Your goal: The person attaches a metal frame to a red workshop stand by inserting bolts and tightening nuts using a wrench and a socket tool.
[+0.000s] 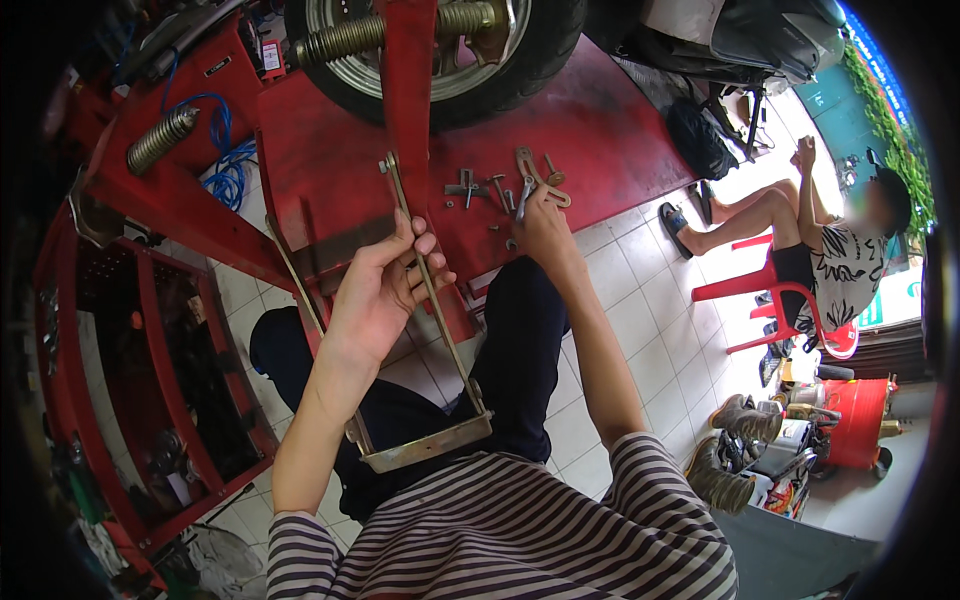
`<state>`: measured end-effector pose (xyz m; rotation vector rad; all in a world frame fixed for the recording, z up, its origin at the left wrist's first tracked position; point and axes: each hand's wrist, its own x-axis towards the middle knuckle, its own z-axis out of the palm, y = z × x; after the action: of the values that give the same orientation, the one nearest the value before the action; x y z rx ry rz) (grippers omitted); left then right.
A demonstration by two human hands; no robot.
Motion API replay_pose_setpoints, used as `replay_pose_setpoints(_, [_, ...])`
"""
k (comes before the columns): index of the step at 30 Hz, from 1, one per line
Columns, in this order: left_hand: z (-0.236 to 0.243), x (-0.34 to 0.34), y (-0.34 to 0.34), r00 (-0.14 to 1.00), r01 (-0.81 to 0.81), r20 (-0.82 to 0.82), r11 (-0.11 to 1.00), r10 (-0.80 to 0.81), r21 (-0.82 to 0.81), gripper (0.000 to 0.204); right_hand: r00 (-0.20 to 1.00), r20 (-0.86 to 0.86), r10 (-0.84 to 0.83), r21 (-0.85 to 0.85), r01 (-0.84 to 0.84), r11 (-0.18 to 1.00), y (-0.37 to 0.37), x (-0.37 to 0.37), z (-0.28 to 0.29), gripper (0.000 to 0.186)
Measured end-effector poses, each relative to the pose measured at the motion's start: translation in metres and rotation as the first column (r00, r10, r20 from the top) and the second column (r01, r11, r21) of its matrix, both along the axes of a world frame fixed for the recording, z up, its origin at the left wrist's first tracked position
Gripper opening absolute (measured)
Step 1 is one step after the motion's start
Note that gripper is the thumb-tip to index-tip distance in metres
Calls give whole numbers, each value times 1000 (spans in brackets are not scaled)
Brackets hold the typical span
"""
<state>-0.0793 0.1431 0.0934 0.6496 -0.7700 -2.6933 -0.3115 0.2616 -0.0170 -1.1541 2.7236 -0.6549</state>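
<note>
Left to right: the left hand (385, 275) curls loosely around the right bar of a U-shaped metal frame (428, 446), over the lap (515, 350). Its long axis runs near to far, leaning left; the open end points far. Work appears partly done: one bolt (389, 162) sits at that bar's far end; metal parts (467, 188) remain loose on the red counter (620, 130). The right hand (543, 222) bends, nearly closed, at a small wrench (523, 198); whether gripped, I cannot tell.
</note>
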Motion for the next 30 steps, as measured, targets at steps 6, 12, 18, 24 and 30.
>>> replay_pose_setpoints(6, [-10,3,-6,997,32,-72,999,-29,33,12,993,77,-88,143,76,987,-10,11,19,50])
replay_pose_setpoints(12, [-7,-4,-3,995,54,-89,998,-52,26,13,972,235,26,-101,-2,995,14,-14,15,49])
replay_pose_setpoints(18, [-11,6,-7,997,11,-74,1000,-9,27,12,768,585,259,-592,186,784,46,41,55,20])
replay_pose_setpoints(24, [-6,3,-3,1000,4,-26,1000,-4,-6,19,936,292,197,-717,78,693,74,126,120,12])
replay_pose_setpoints(30, [-4,4,-2,1000,-13,-10,1000,13,-23,21,925,129,358,-853,-81,516,55,158,130,14])
